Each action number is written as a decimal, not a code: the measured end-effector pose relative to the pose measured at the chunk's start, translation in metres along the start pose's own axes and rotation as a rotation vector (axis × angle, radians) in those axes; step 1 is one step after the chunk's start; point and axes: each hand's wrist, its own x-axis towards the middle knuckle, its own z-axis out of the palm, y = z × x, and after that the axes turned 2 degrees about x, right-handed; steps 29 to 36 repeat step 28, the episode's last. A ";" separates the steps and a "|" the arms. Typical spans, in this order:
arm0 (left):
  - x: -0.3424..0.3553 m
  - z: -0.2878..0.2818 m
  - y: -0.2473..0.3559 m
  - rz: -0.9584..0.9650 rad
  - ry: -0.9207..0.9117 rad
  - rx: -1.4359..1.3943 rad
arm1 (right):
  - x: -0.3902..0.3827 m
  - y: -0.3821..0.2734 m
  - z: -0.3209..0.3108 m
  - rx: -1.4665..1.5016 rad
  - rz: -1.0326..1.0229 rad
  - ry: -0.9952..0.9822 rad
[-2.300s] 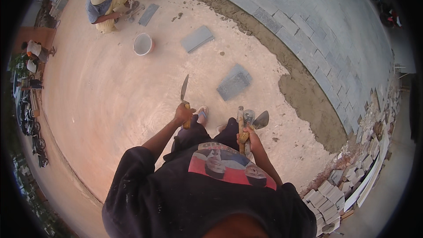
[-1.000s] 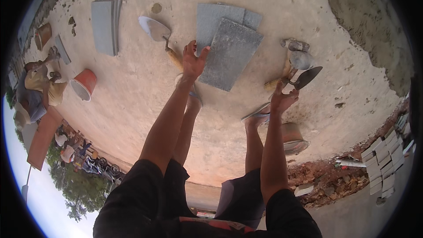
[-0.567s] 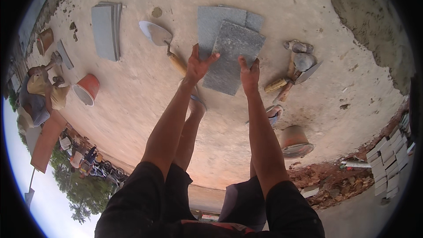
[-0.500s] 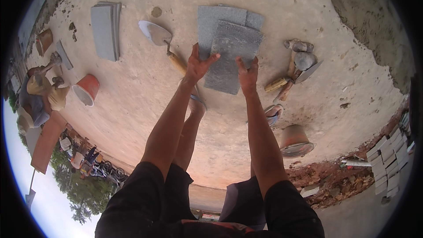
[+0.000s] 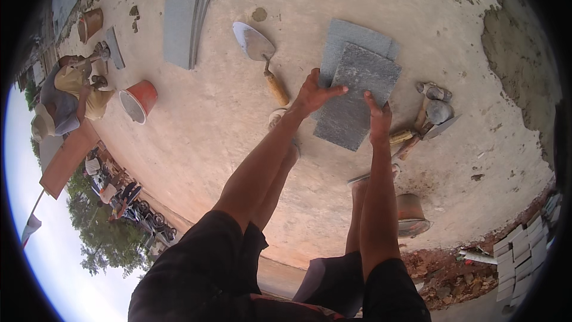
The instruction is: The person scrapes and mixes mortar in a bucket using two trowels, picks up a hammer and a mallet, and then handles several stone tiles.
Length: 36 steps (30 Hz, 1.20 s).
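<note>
A dark grey rectangular stone tile (image 5: 357, 92) is held by its two long sides between my hands. My left hand (image 5: 317, 93) grips the left edge, thumb lying on top. My right hand (image 5: 379, 120) clasps the right edge the same way; its fingers are partly hidden. Beneath and beyond this tile lie lighter grey tiles (image 5: 348, 33), partly covered by it. Left of my left hand, a pointed trowel (image 5: 256, 45) with a wooden handle rests on the floor. To the right of my right hand sit a hammer-like tool (image 5: 440, 112) and other wooden-handled tools, overlapping.
A stack of grey tiles (image 5: 180, 30) lies far left. An orange bucket (image 5: 140, 100) and a brown bucket (image 5: 90, 25) stand near a crouching person (image 5: 68, 86). Another bucket (image 5: 411, 211) is beside my right leg. Pale blocks (image 5: 521, 256) are piled at the lower right.
The whole view has swung, so the floor things appear farther right and tilted. Both hands keep hold of the dark tile, which still overlaps the lighter ones.
</note>
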 end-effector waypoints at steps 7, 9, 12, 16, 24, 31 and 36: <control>-0.022 0.001 0.034 -0.094 -0.146 -0.351 | -0.007 -0.035 -0.010 0.020 0.073 -0.027; -0.027 0.002 0.032 -0.100 -0.148 -0.381 | -0.011 -0.044 -0.006 0.097 0.088 -0.018; -0.041 0.008 0.049 -0.136 -0.112 -0.379 | -0.014 -0.050 -0.015 -0.204 -0.110 -0.037; -0.083 0.005 0.085 -0.143 -0.112 -0.289 | -0.037 -0.055 -0.031 -0.671 -0.682 -0.053; -0.225 0.032 0.115 -0.041 -0.212 -0.274 | -0.199 -0.160 -0.118 -0.215 0.154 -0.092; -0.318 0.037 0.173 0.200 -0.369 -0.173 | -0.299 -0.219 -0.184 -0.145 -0.095 -0.087; -0.318 0.037 0.173 0.200 -0.369 -0.173 | -0.299 -0.219 -0.184 -0.145 -0.095 -0.087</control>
